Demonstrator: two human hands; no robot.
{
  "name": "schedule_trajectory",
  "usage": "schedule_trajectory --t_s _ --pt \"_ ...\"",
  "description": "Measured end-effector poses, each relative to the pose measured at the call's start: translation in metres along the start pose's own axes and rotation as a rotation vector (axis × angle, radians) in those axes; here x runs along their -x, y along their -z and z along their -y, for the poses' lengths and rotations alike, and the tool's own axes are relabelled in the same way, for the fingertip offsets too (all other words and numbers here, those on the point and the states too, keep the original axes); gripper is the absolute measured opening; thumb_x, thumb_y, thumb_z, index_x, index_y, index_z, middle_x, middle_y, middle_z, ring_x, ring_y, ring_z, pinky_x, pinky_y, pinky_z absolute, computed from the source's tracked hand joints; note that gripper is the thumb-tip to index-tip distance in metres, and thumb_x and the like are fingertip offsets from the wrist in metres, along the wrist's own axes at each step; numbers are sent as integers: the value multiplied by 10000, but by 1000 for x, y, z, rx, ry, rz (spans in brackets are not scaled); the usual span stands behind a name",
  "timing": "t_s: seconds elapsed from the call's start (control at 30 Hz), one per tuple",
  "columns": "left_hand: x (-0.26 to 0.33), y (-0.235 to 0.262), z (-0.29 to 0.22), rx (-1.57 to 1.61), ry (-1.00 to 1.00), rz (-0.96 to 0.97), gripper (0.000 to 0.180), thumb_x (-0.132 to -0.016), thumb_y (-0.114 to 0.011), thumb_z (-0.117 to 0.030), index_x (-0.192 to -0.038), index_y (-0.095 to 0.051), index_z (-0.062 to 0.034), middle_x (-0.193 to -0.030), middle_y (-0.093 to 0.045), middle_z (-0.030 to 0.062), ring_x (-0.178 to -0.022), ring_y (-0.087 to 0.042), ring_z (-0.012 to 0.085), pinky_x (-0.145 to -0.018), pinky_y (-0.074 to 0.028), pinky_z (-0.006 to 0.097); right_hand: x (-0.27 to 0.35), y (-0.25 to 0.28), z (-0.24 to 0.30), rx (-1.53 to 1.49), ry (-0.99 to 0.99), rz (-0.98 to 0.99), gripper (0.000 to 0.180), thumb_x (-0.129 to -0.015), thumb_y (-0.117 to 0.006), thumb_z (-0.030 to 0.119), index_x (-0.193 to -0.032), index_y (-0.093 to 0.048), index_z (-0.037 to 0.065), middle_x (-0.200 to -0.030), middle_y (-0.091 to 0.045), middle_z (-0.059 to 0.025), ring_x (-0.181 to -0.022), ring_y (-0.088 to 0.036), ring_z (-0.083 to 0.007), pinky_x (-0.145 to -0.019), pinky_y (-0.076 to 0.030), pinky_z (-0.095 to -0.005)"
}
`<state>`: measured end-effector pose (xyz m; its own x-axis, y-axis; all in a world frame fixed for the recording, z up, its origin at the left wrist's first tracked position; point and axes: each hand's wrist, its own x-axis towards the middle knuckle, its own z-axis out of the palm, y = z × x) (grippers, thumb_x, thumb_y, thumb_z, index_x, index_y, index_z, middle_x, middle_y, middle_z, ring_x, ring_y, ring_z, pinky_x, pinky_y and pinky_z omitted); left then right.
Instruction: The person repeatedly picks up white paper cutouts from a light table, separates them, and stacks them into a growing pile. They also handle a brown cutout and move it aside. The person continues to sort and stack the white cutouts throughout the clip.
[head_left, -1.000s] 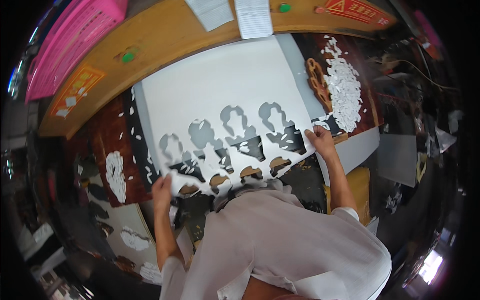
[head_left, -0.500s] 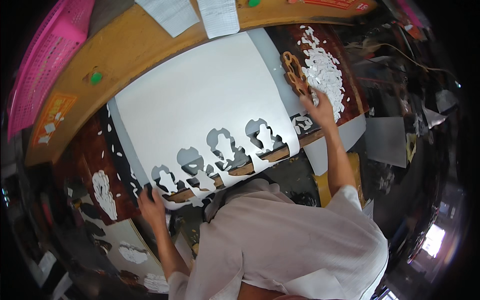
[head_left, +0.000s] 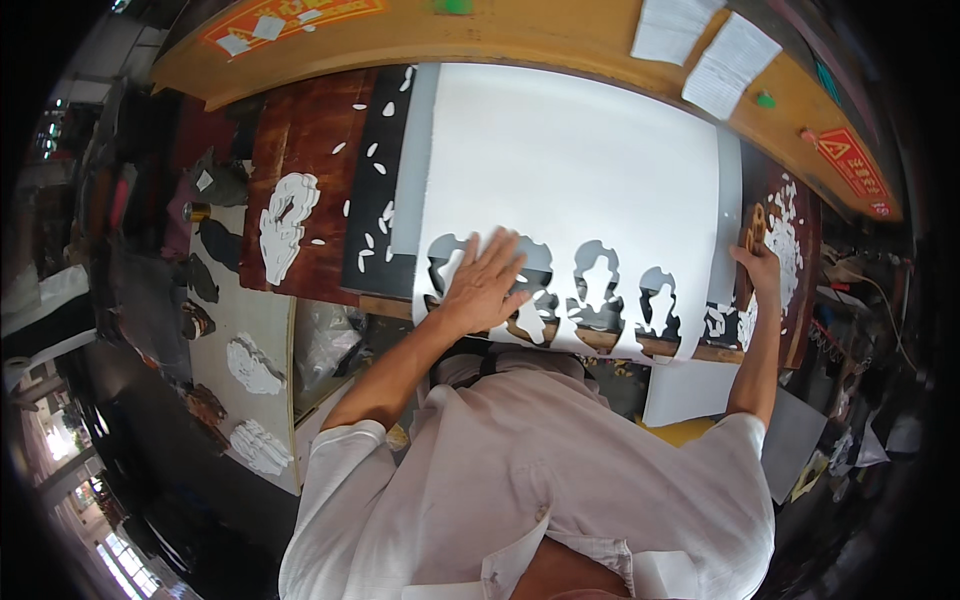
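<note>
The left hand (head_left: 488, 282), open with fingers spread, is over the near, scalloped cut-outs of a smooth white sheet (head_left: 580, 160), which spans twelve to two o'clock. At three o'clock the right hand (head_left: 762, 266) grips a brown openwork tool (head_left: 757, 226) beside loose, flaky white chips (head_left: 785, 248); stacked, wavy-edged white pieces (head_left: 279, 238) lie toward ten on reddish-brown, scuffed board (head_left: 318, 118).
</note>
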<state>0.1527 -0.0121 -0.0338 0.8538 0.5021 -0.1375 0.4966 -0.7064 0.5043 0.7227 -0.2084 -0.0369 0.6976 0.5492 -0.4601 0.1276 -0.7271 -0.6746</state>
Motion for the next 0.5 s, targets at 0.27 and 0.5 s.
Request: schedule_trajectory --t_s 0.27,0.5 --pt "23 41 114 -44 139 -487 477 -930 -746 -226 -1333 -657 12 -1483 -586 214 -1457 -491 405 -1207 -369 588 134 -180 197 31 223 330 516 -809 -882 285 -1210 -758 -16 -1129 -736 -127 -999 -701 -198 -919 -562 -343" --pt "38 31 132 50 86 -515 542 -920 -751 -263 -1340 -635 59 -1520 -551 230 -1480 -450 434 -1240 -326 575 162 -380 302 390 593 149 461 -753 -830 404 -1048 -802 50 -1113 -694 -268 -1106 -662 -402 -955 -570 -434"
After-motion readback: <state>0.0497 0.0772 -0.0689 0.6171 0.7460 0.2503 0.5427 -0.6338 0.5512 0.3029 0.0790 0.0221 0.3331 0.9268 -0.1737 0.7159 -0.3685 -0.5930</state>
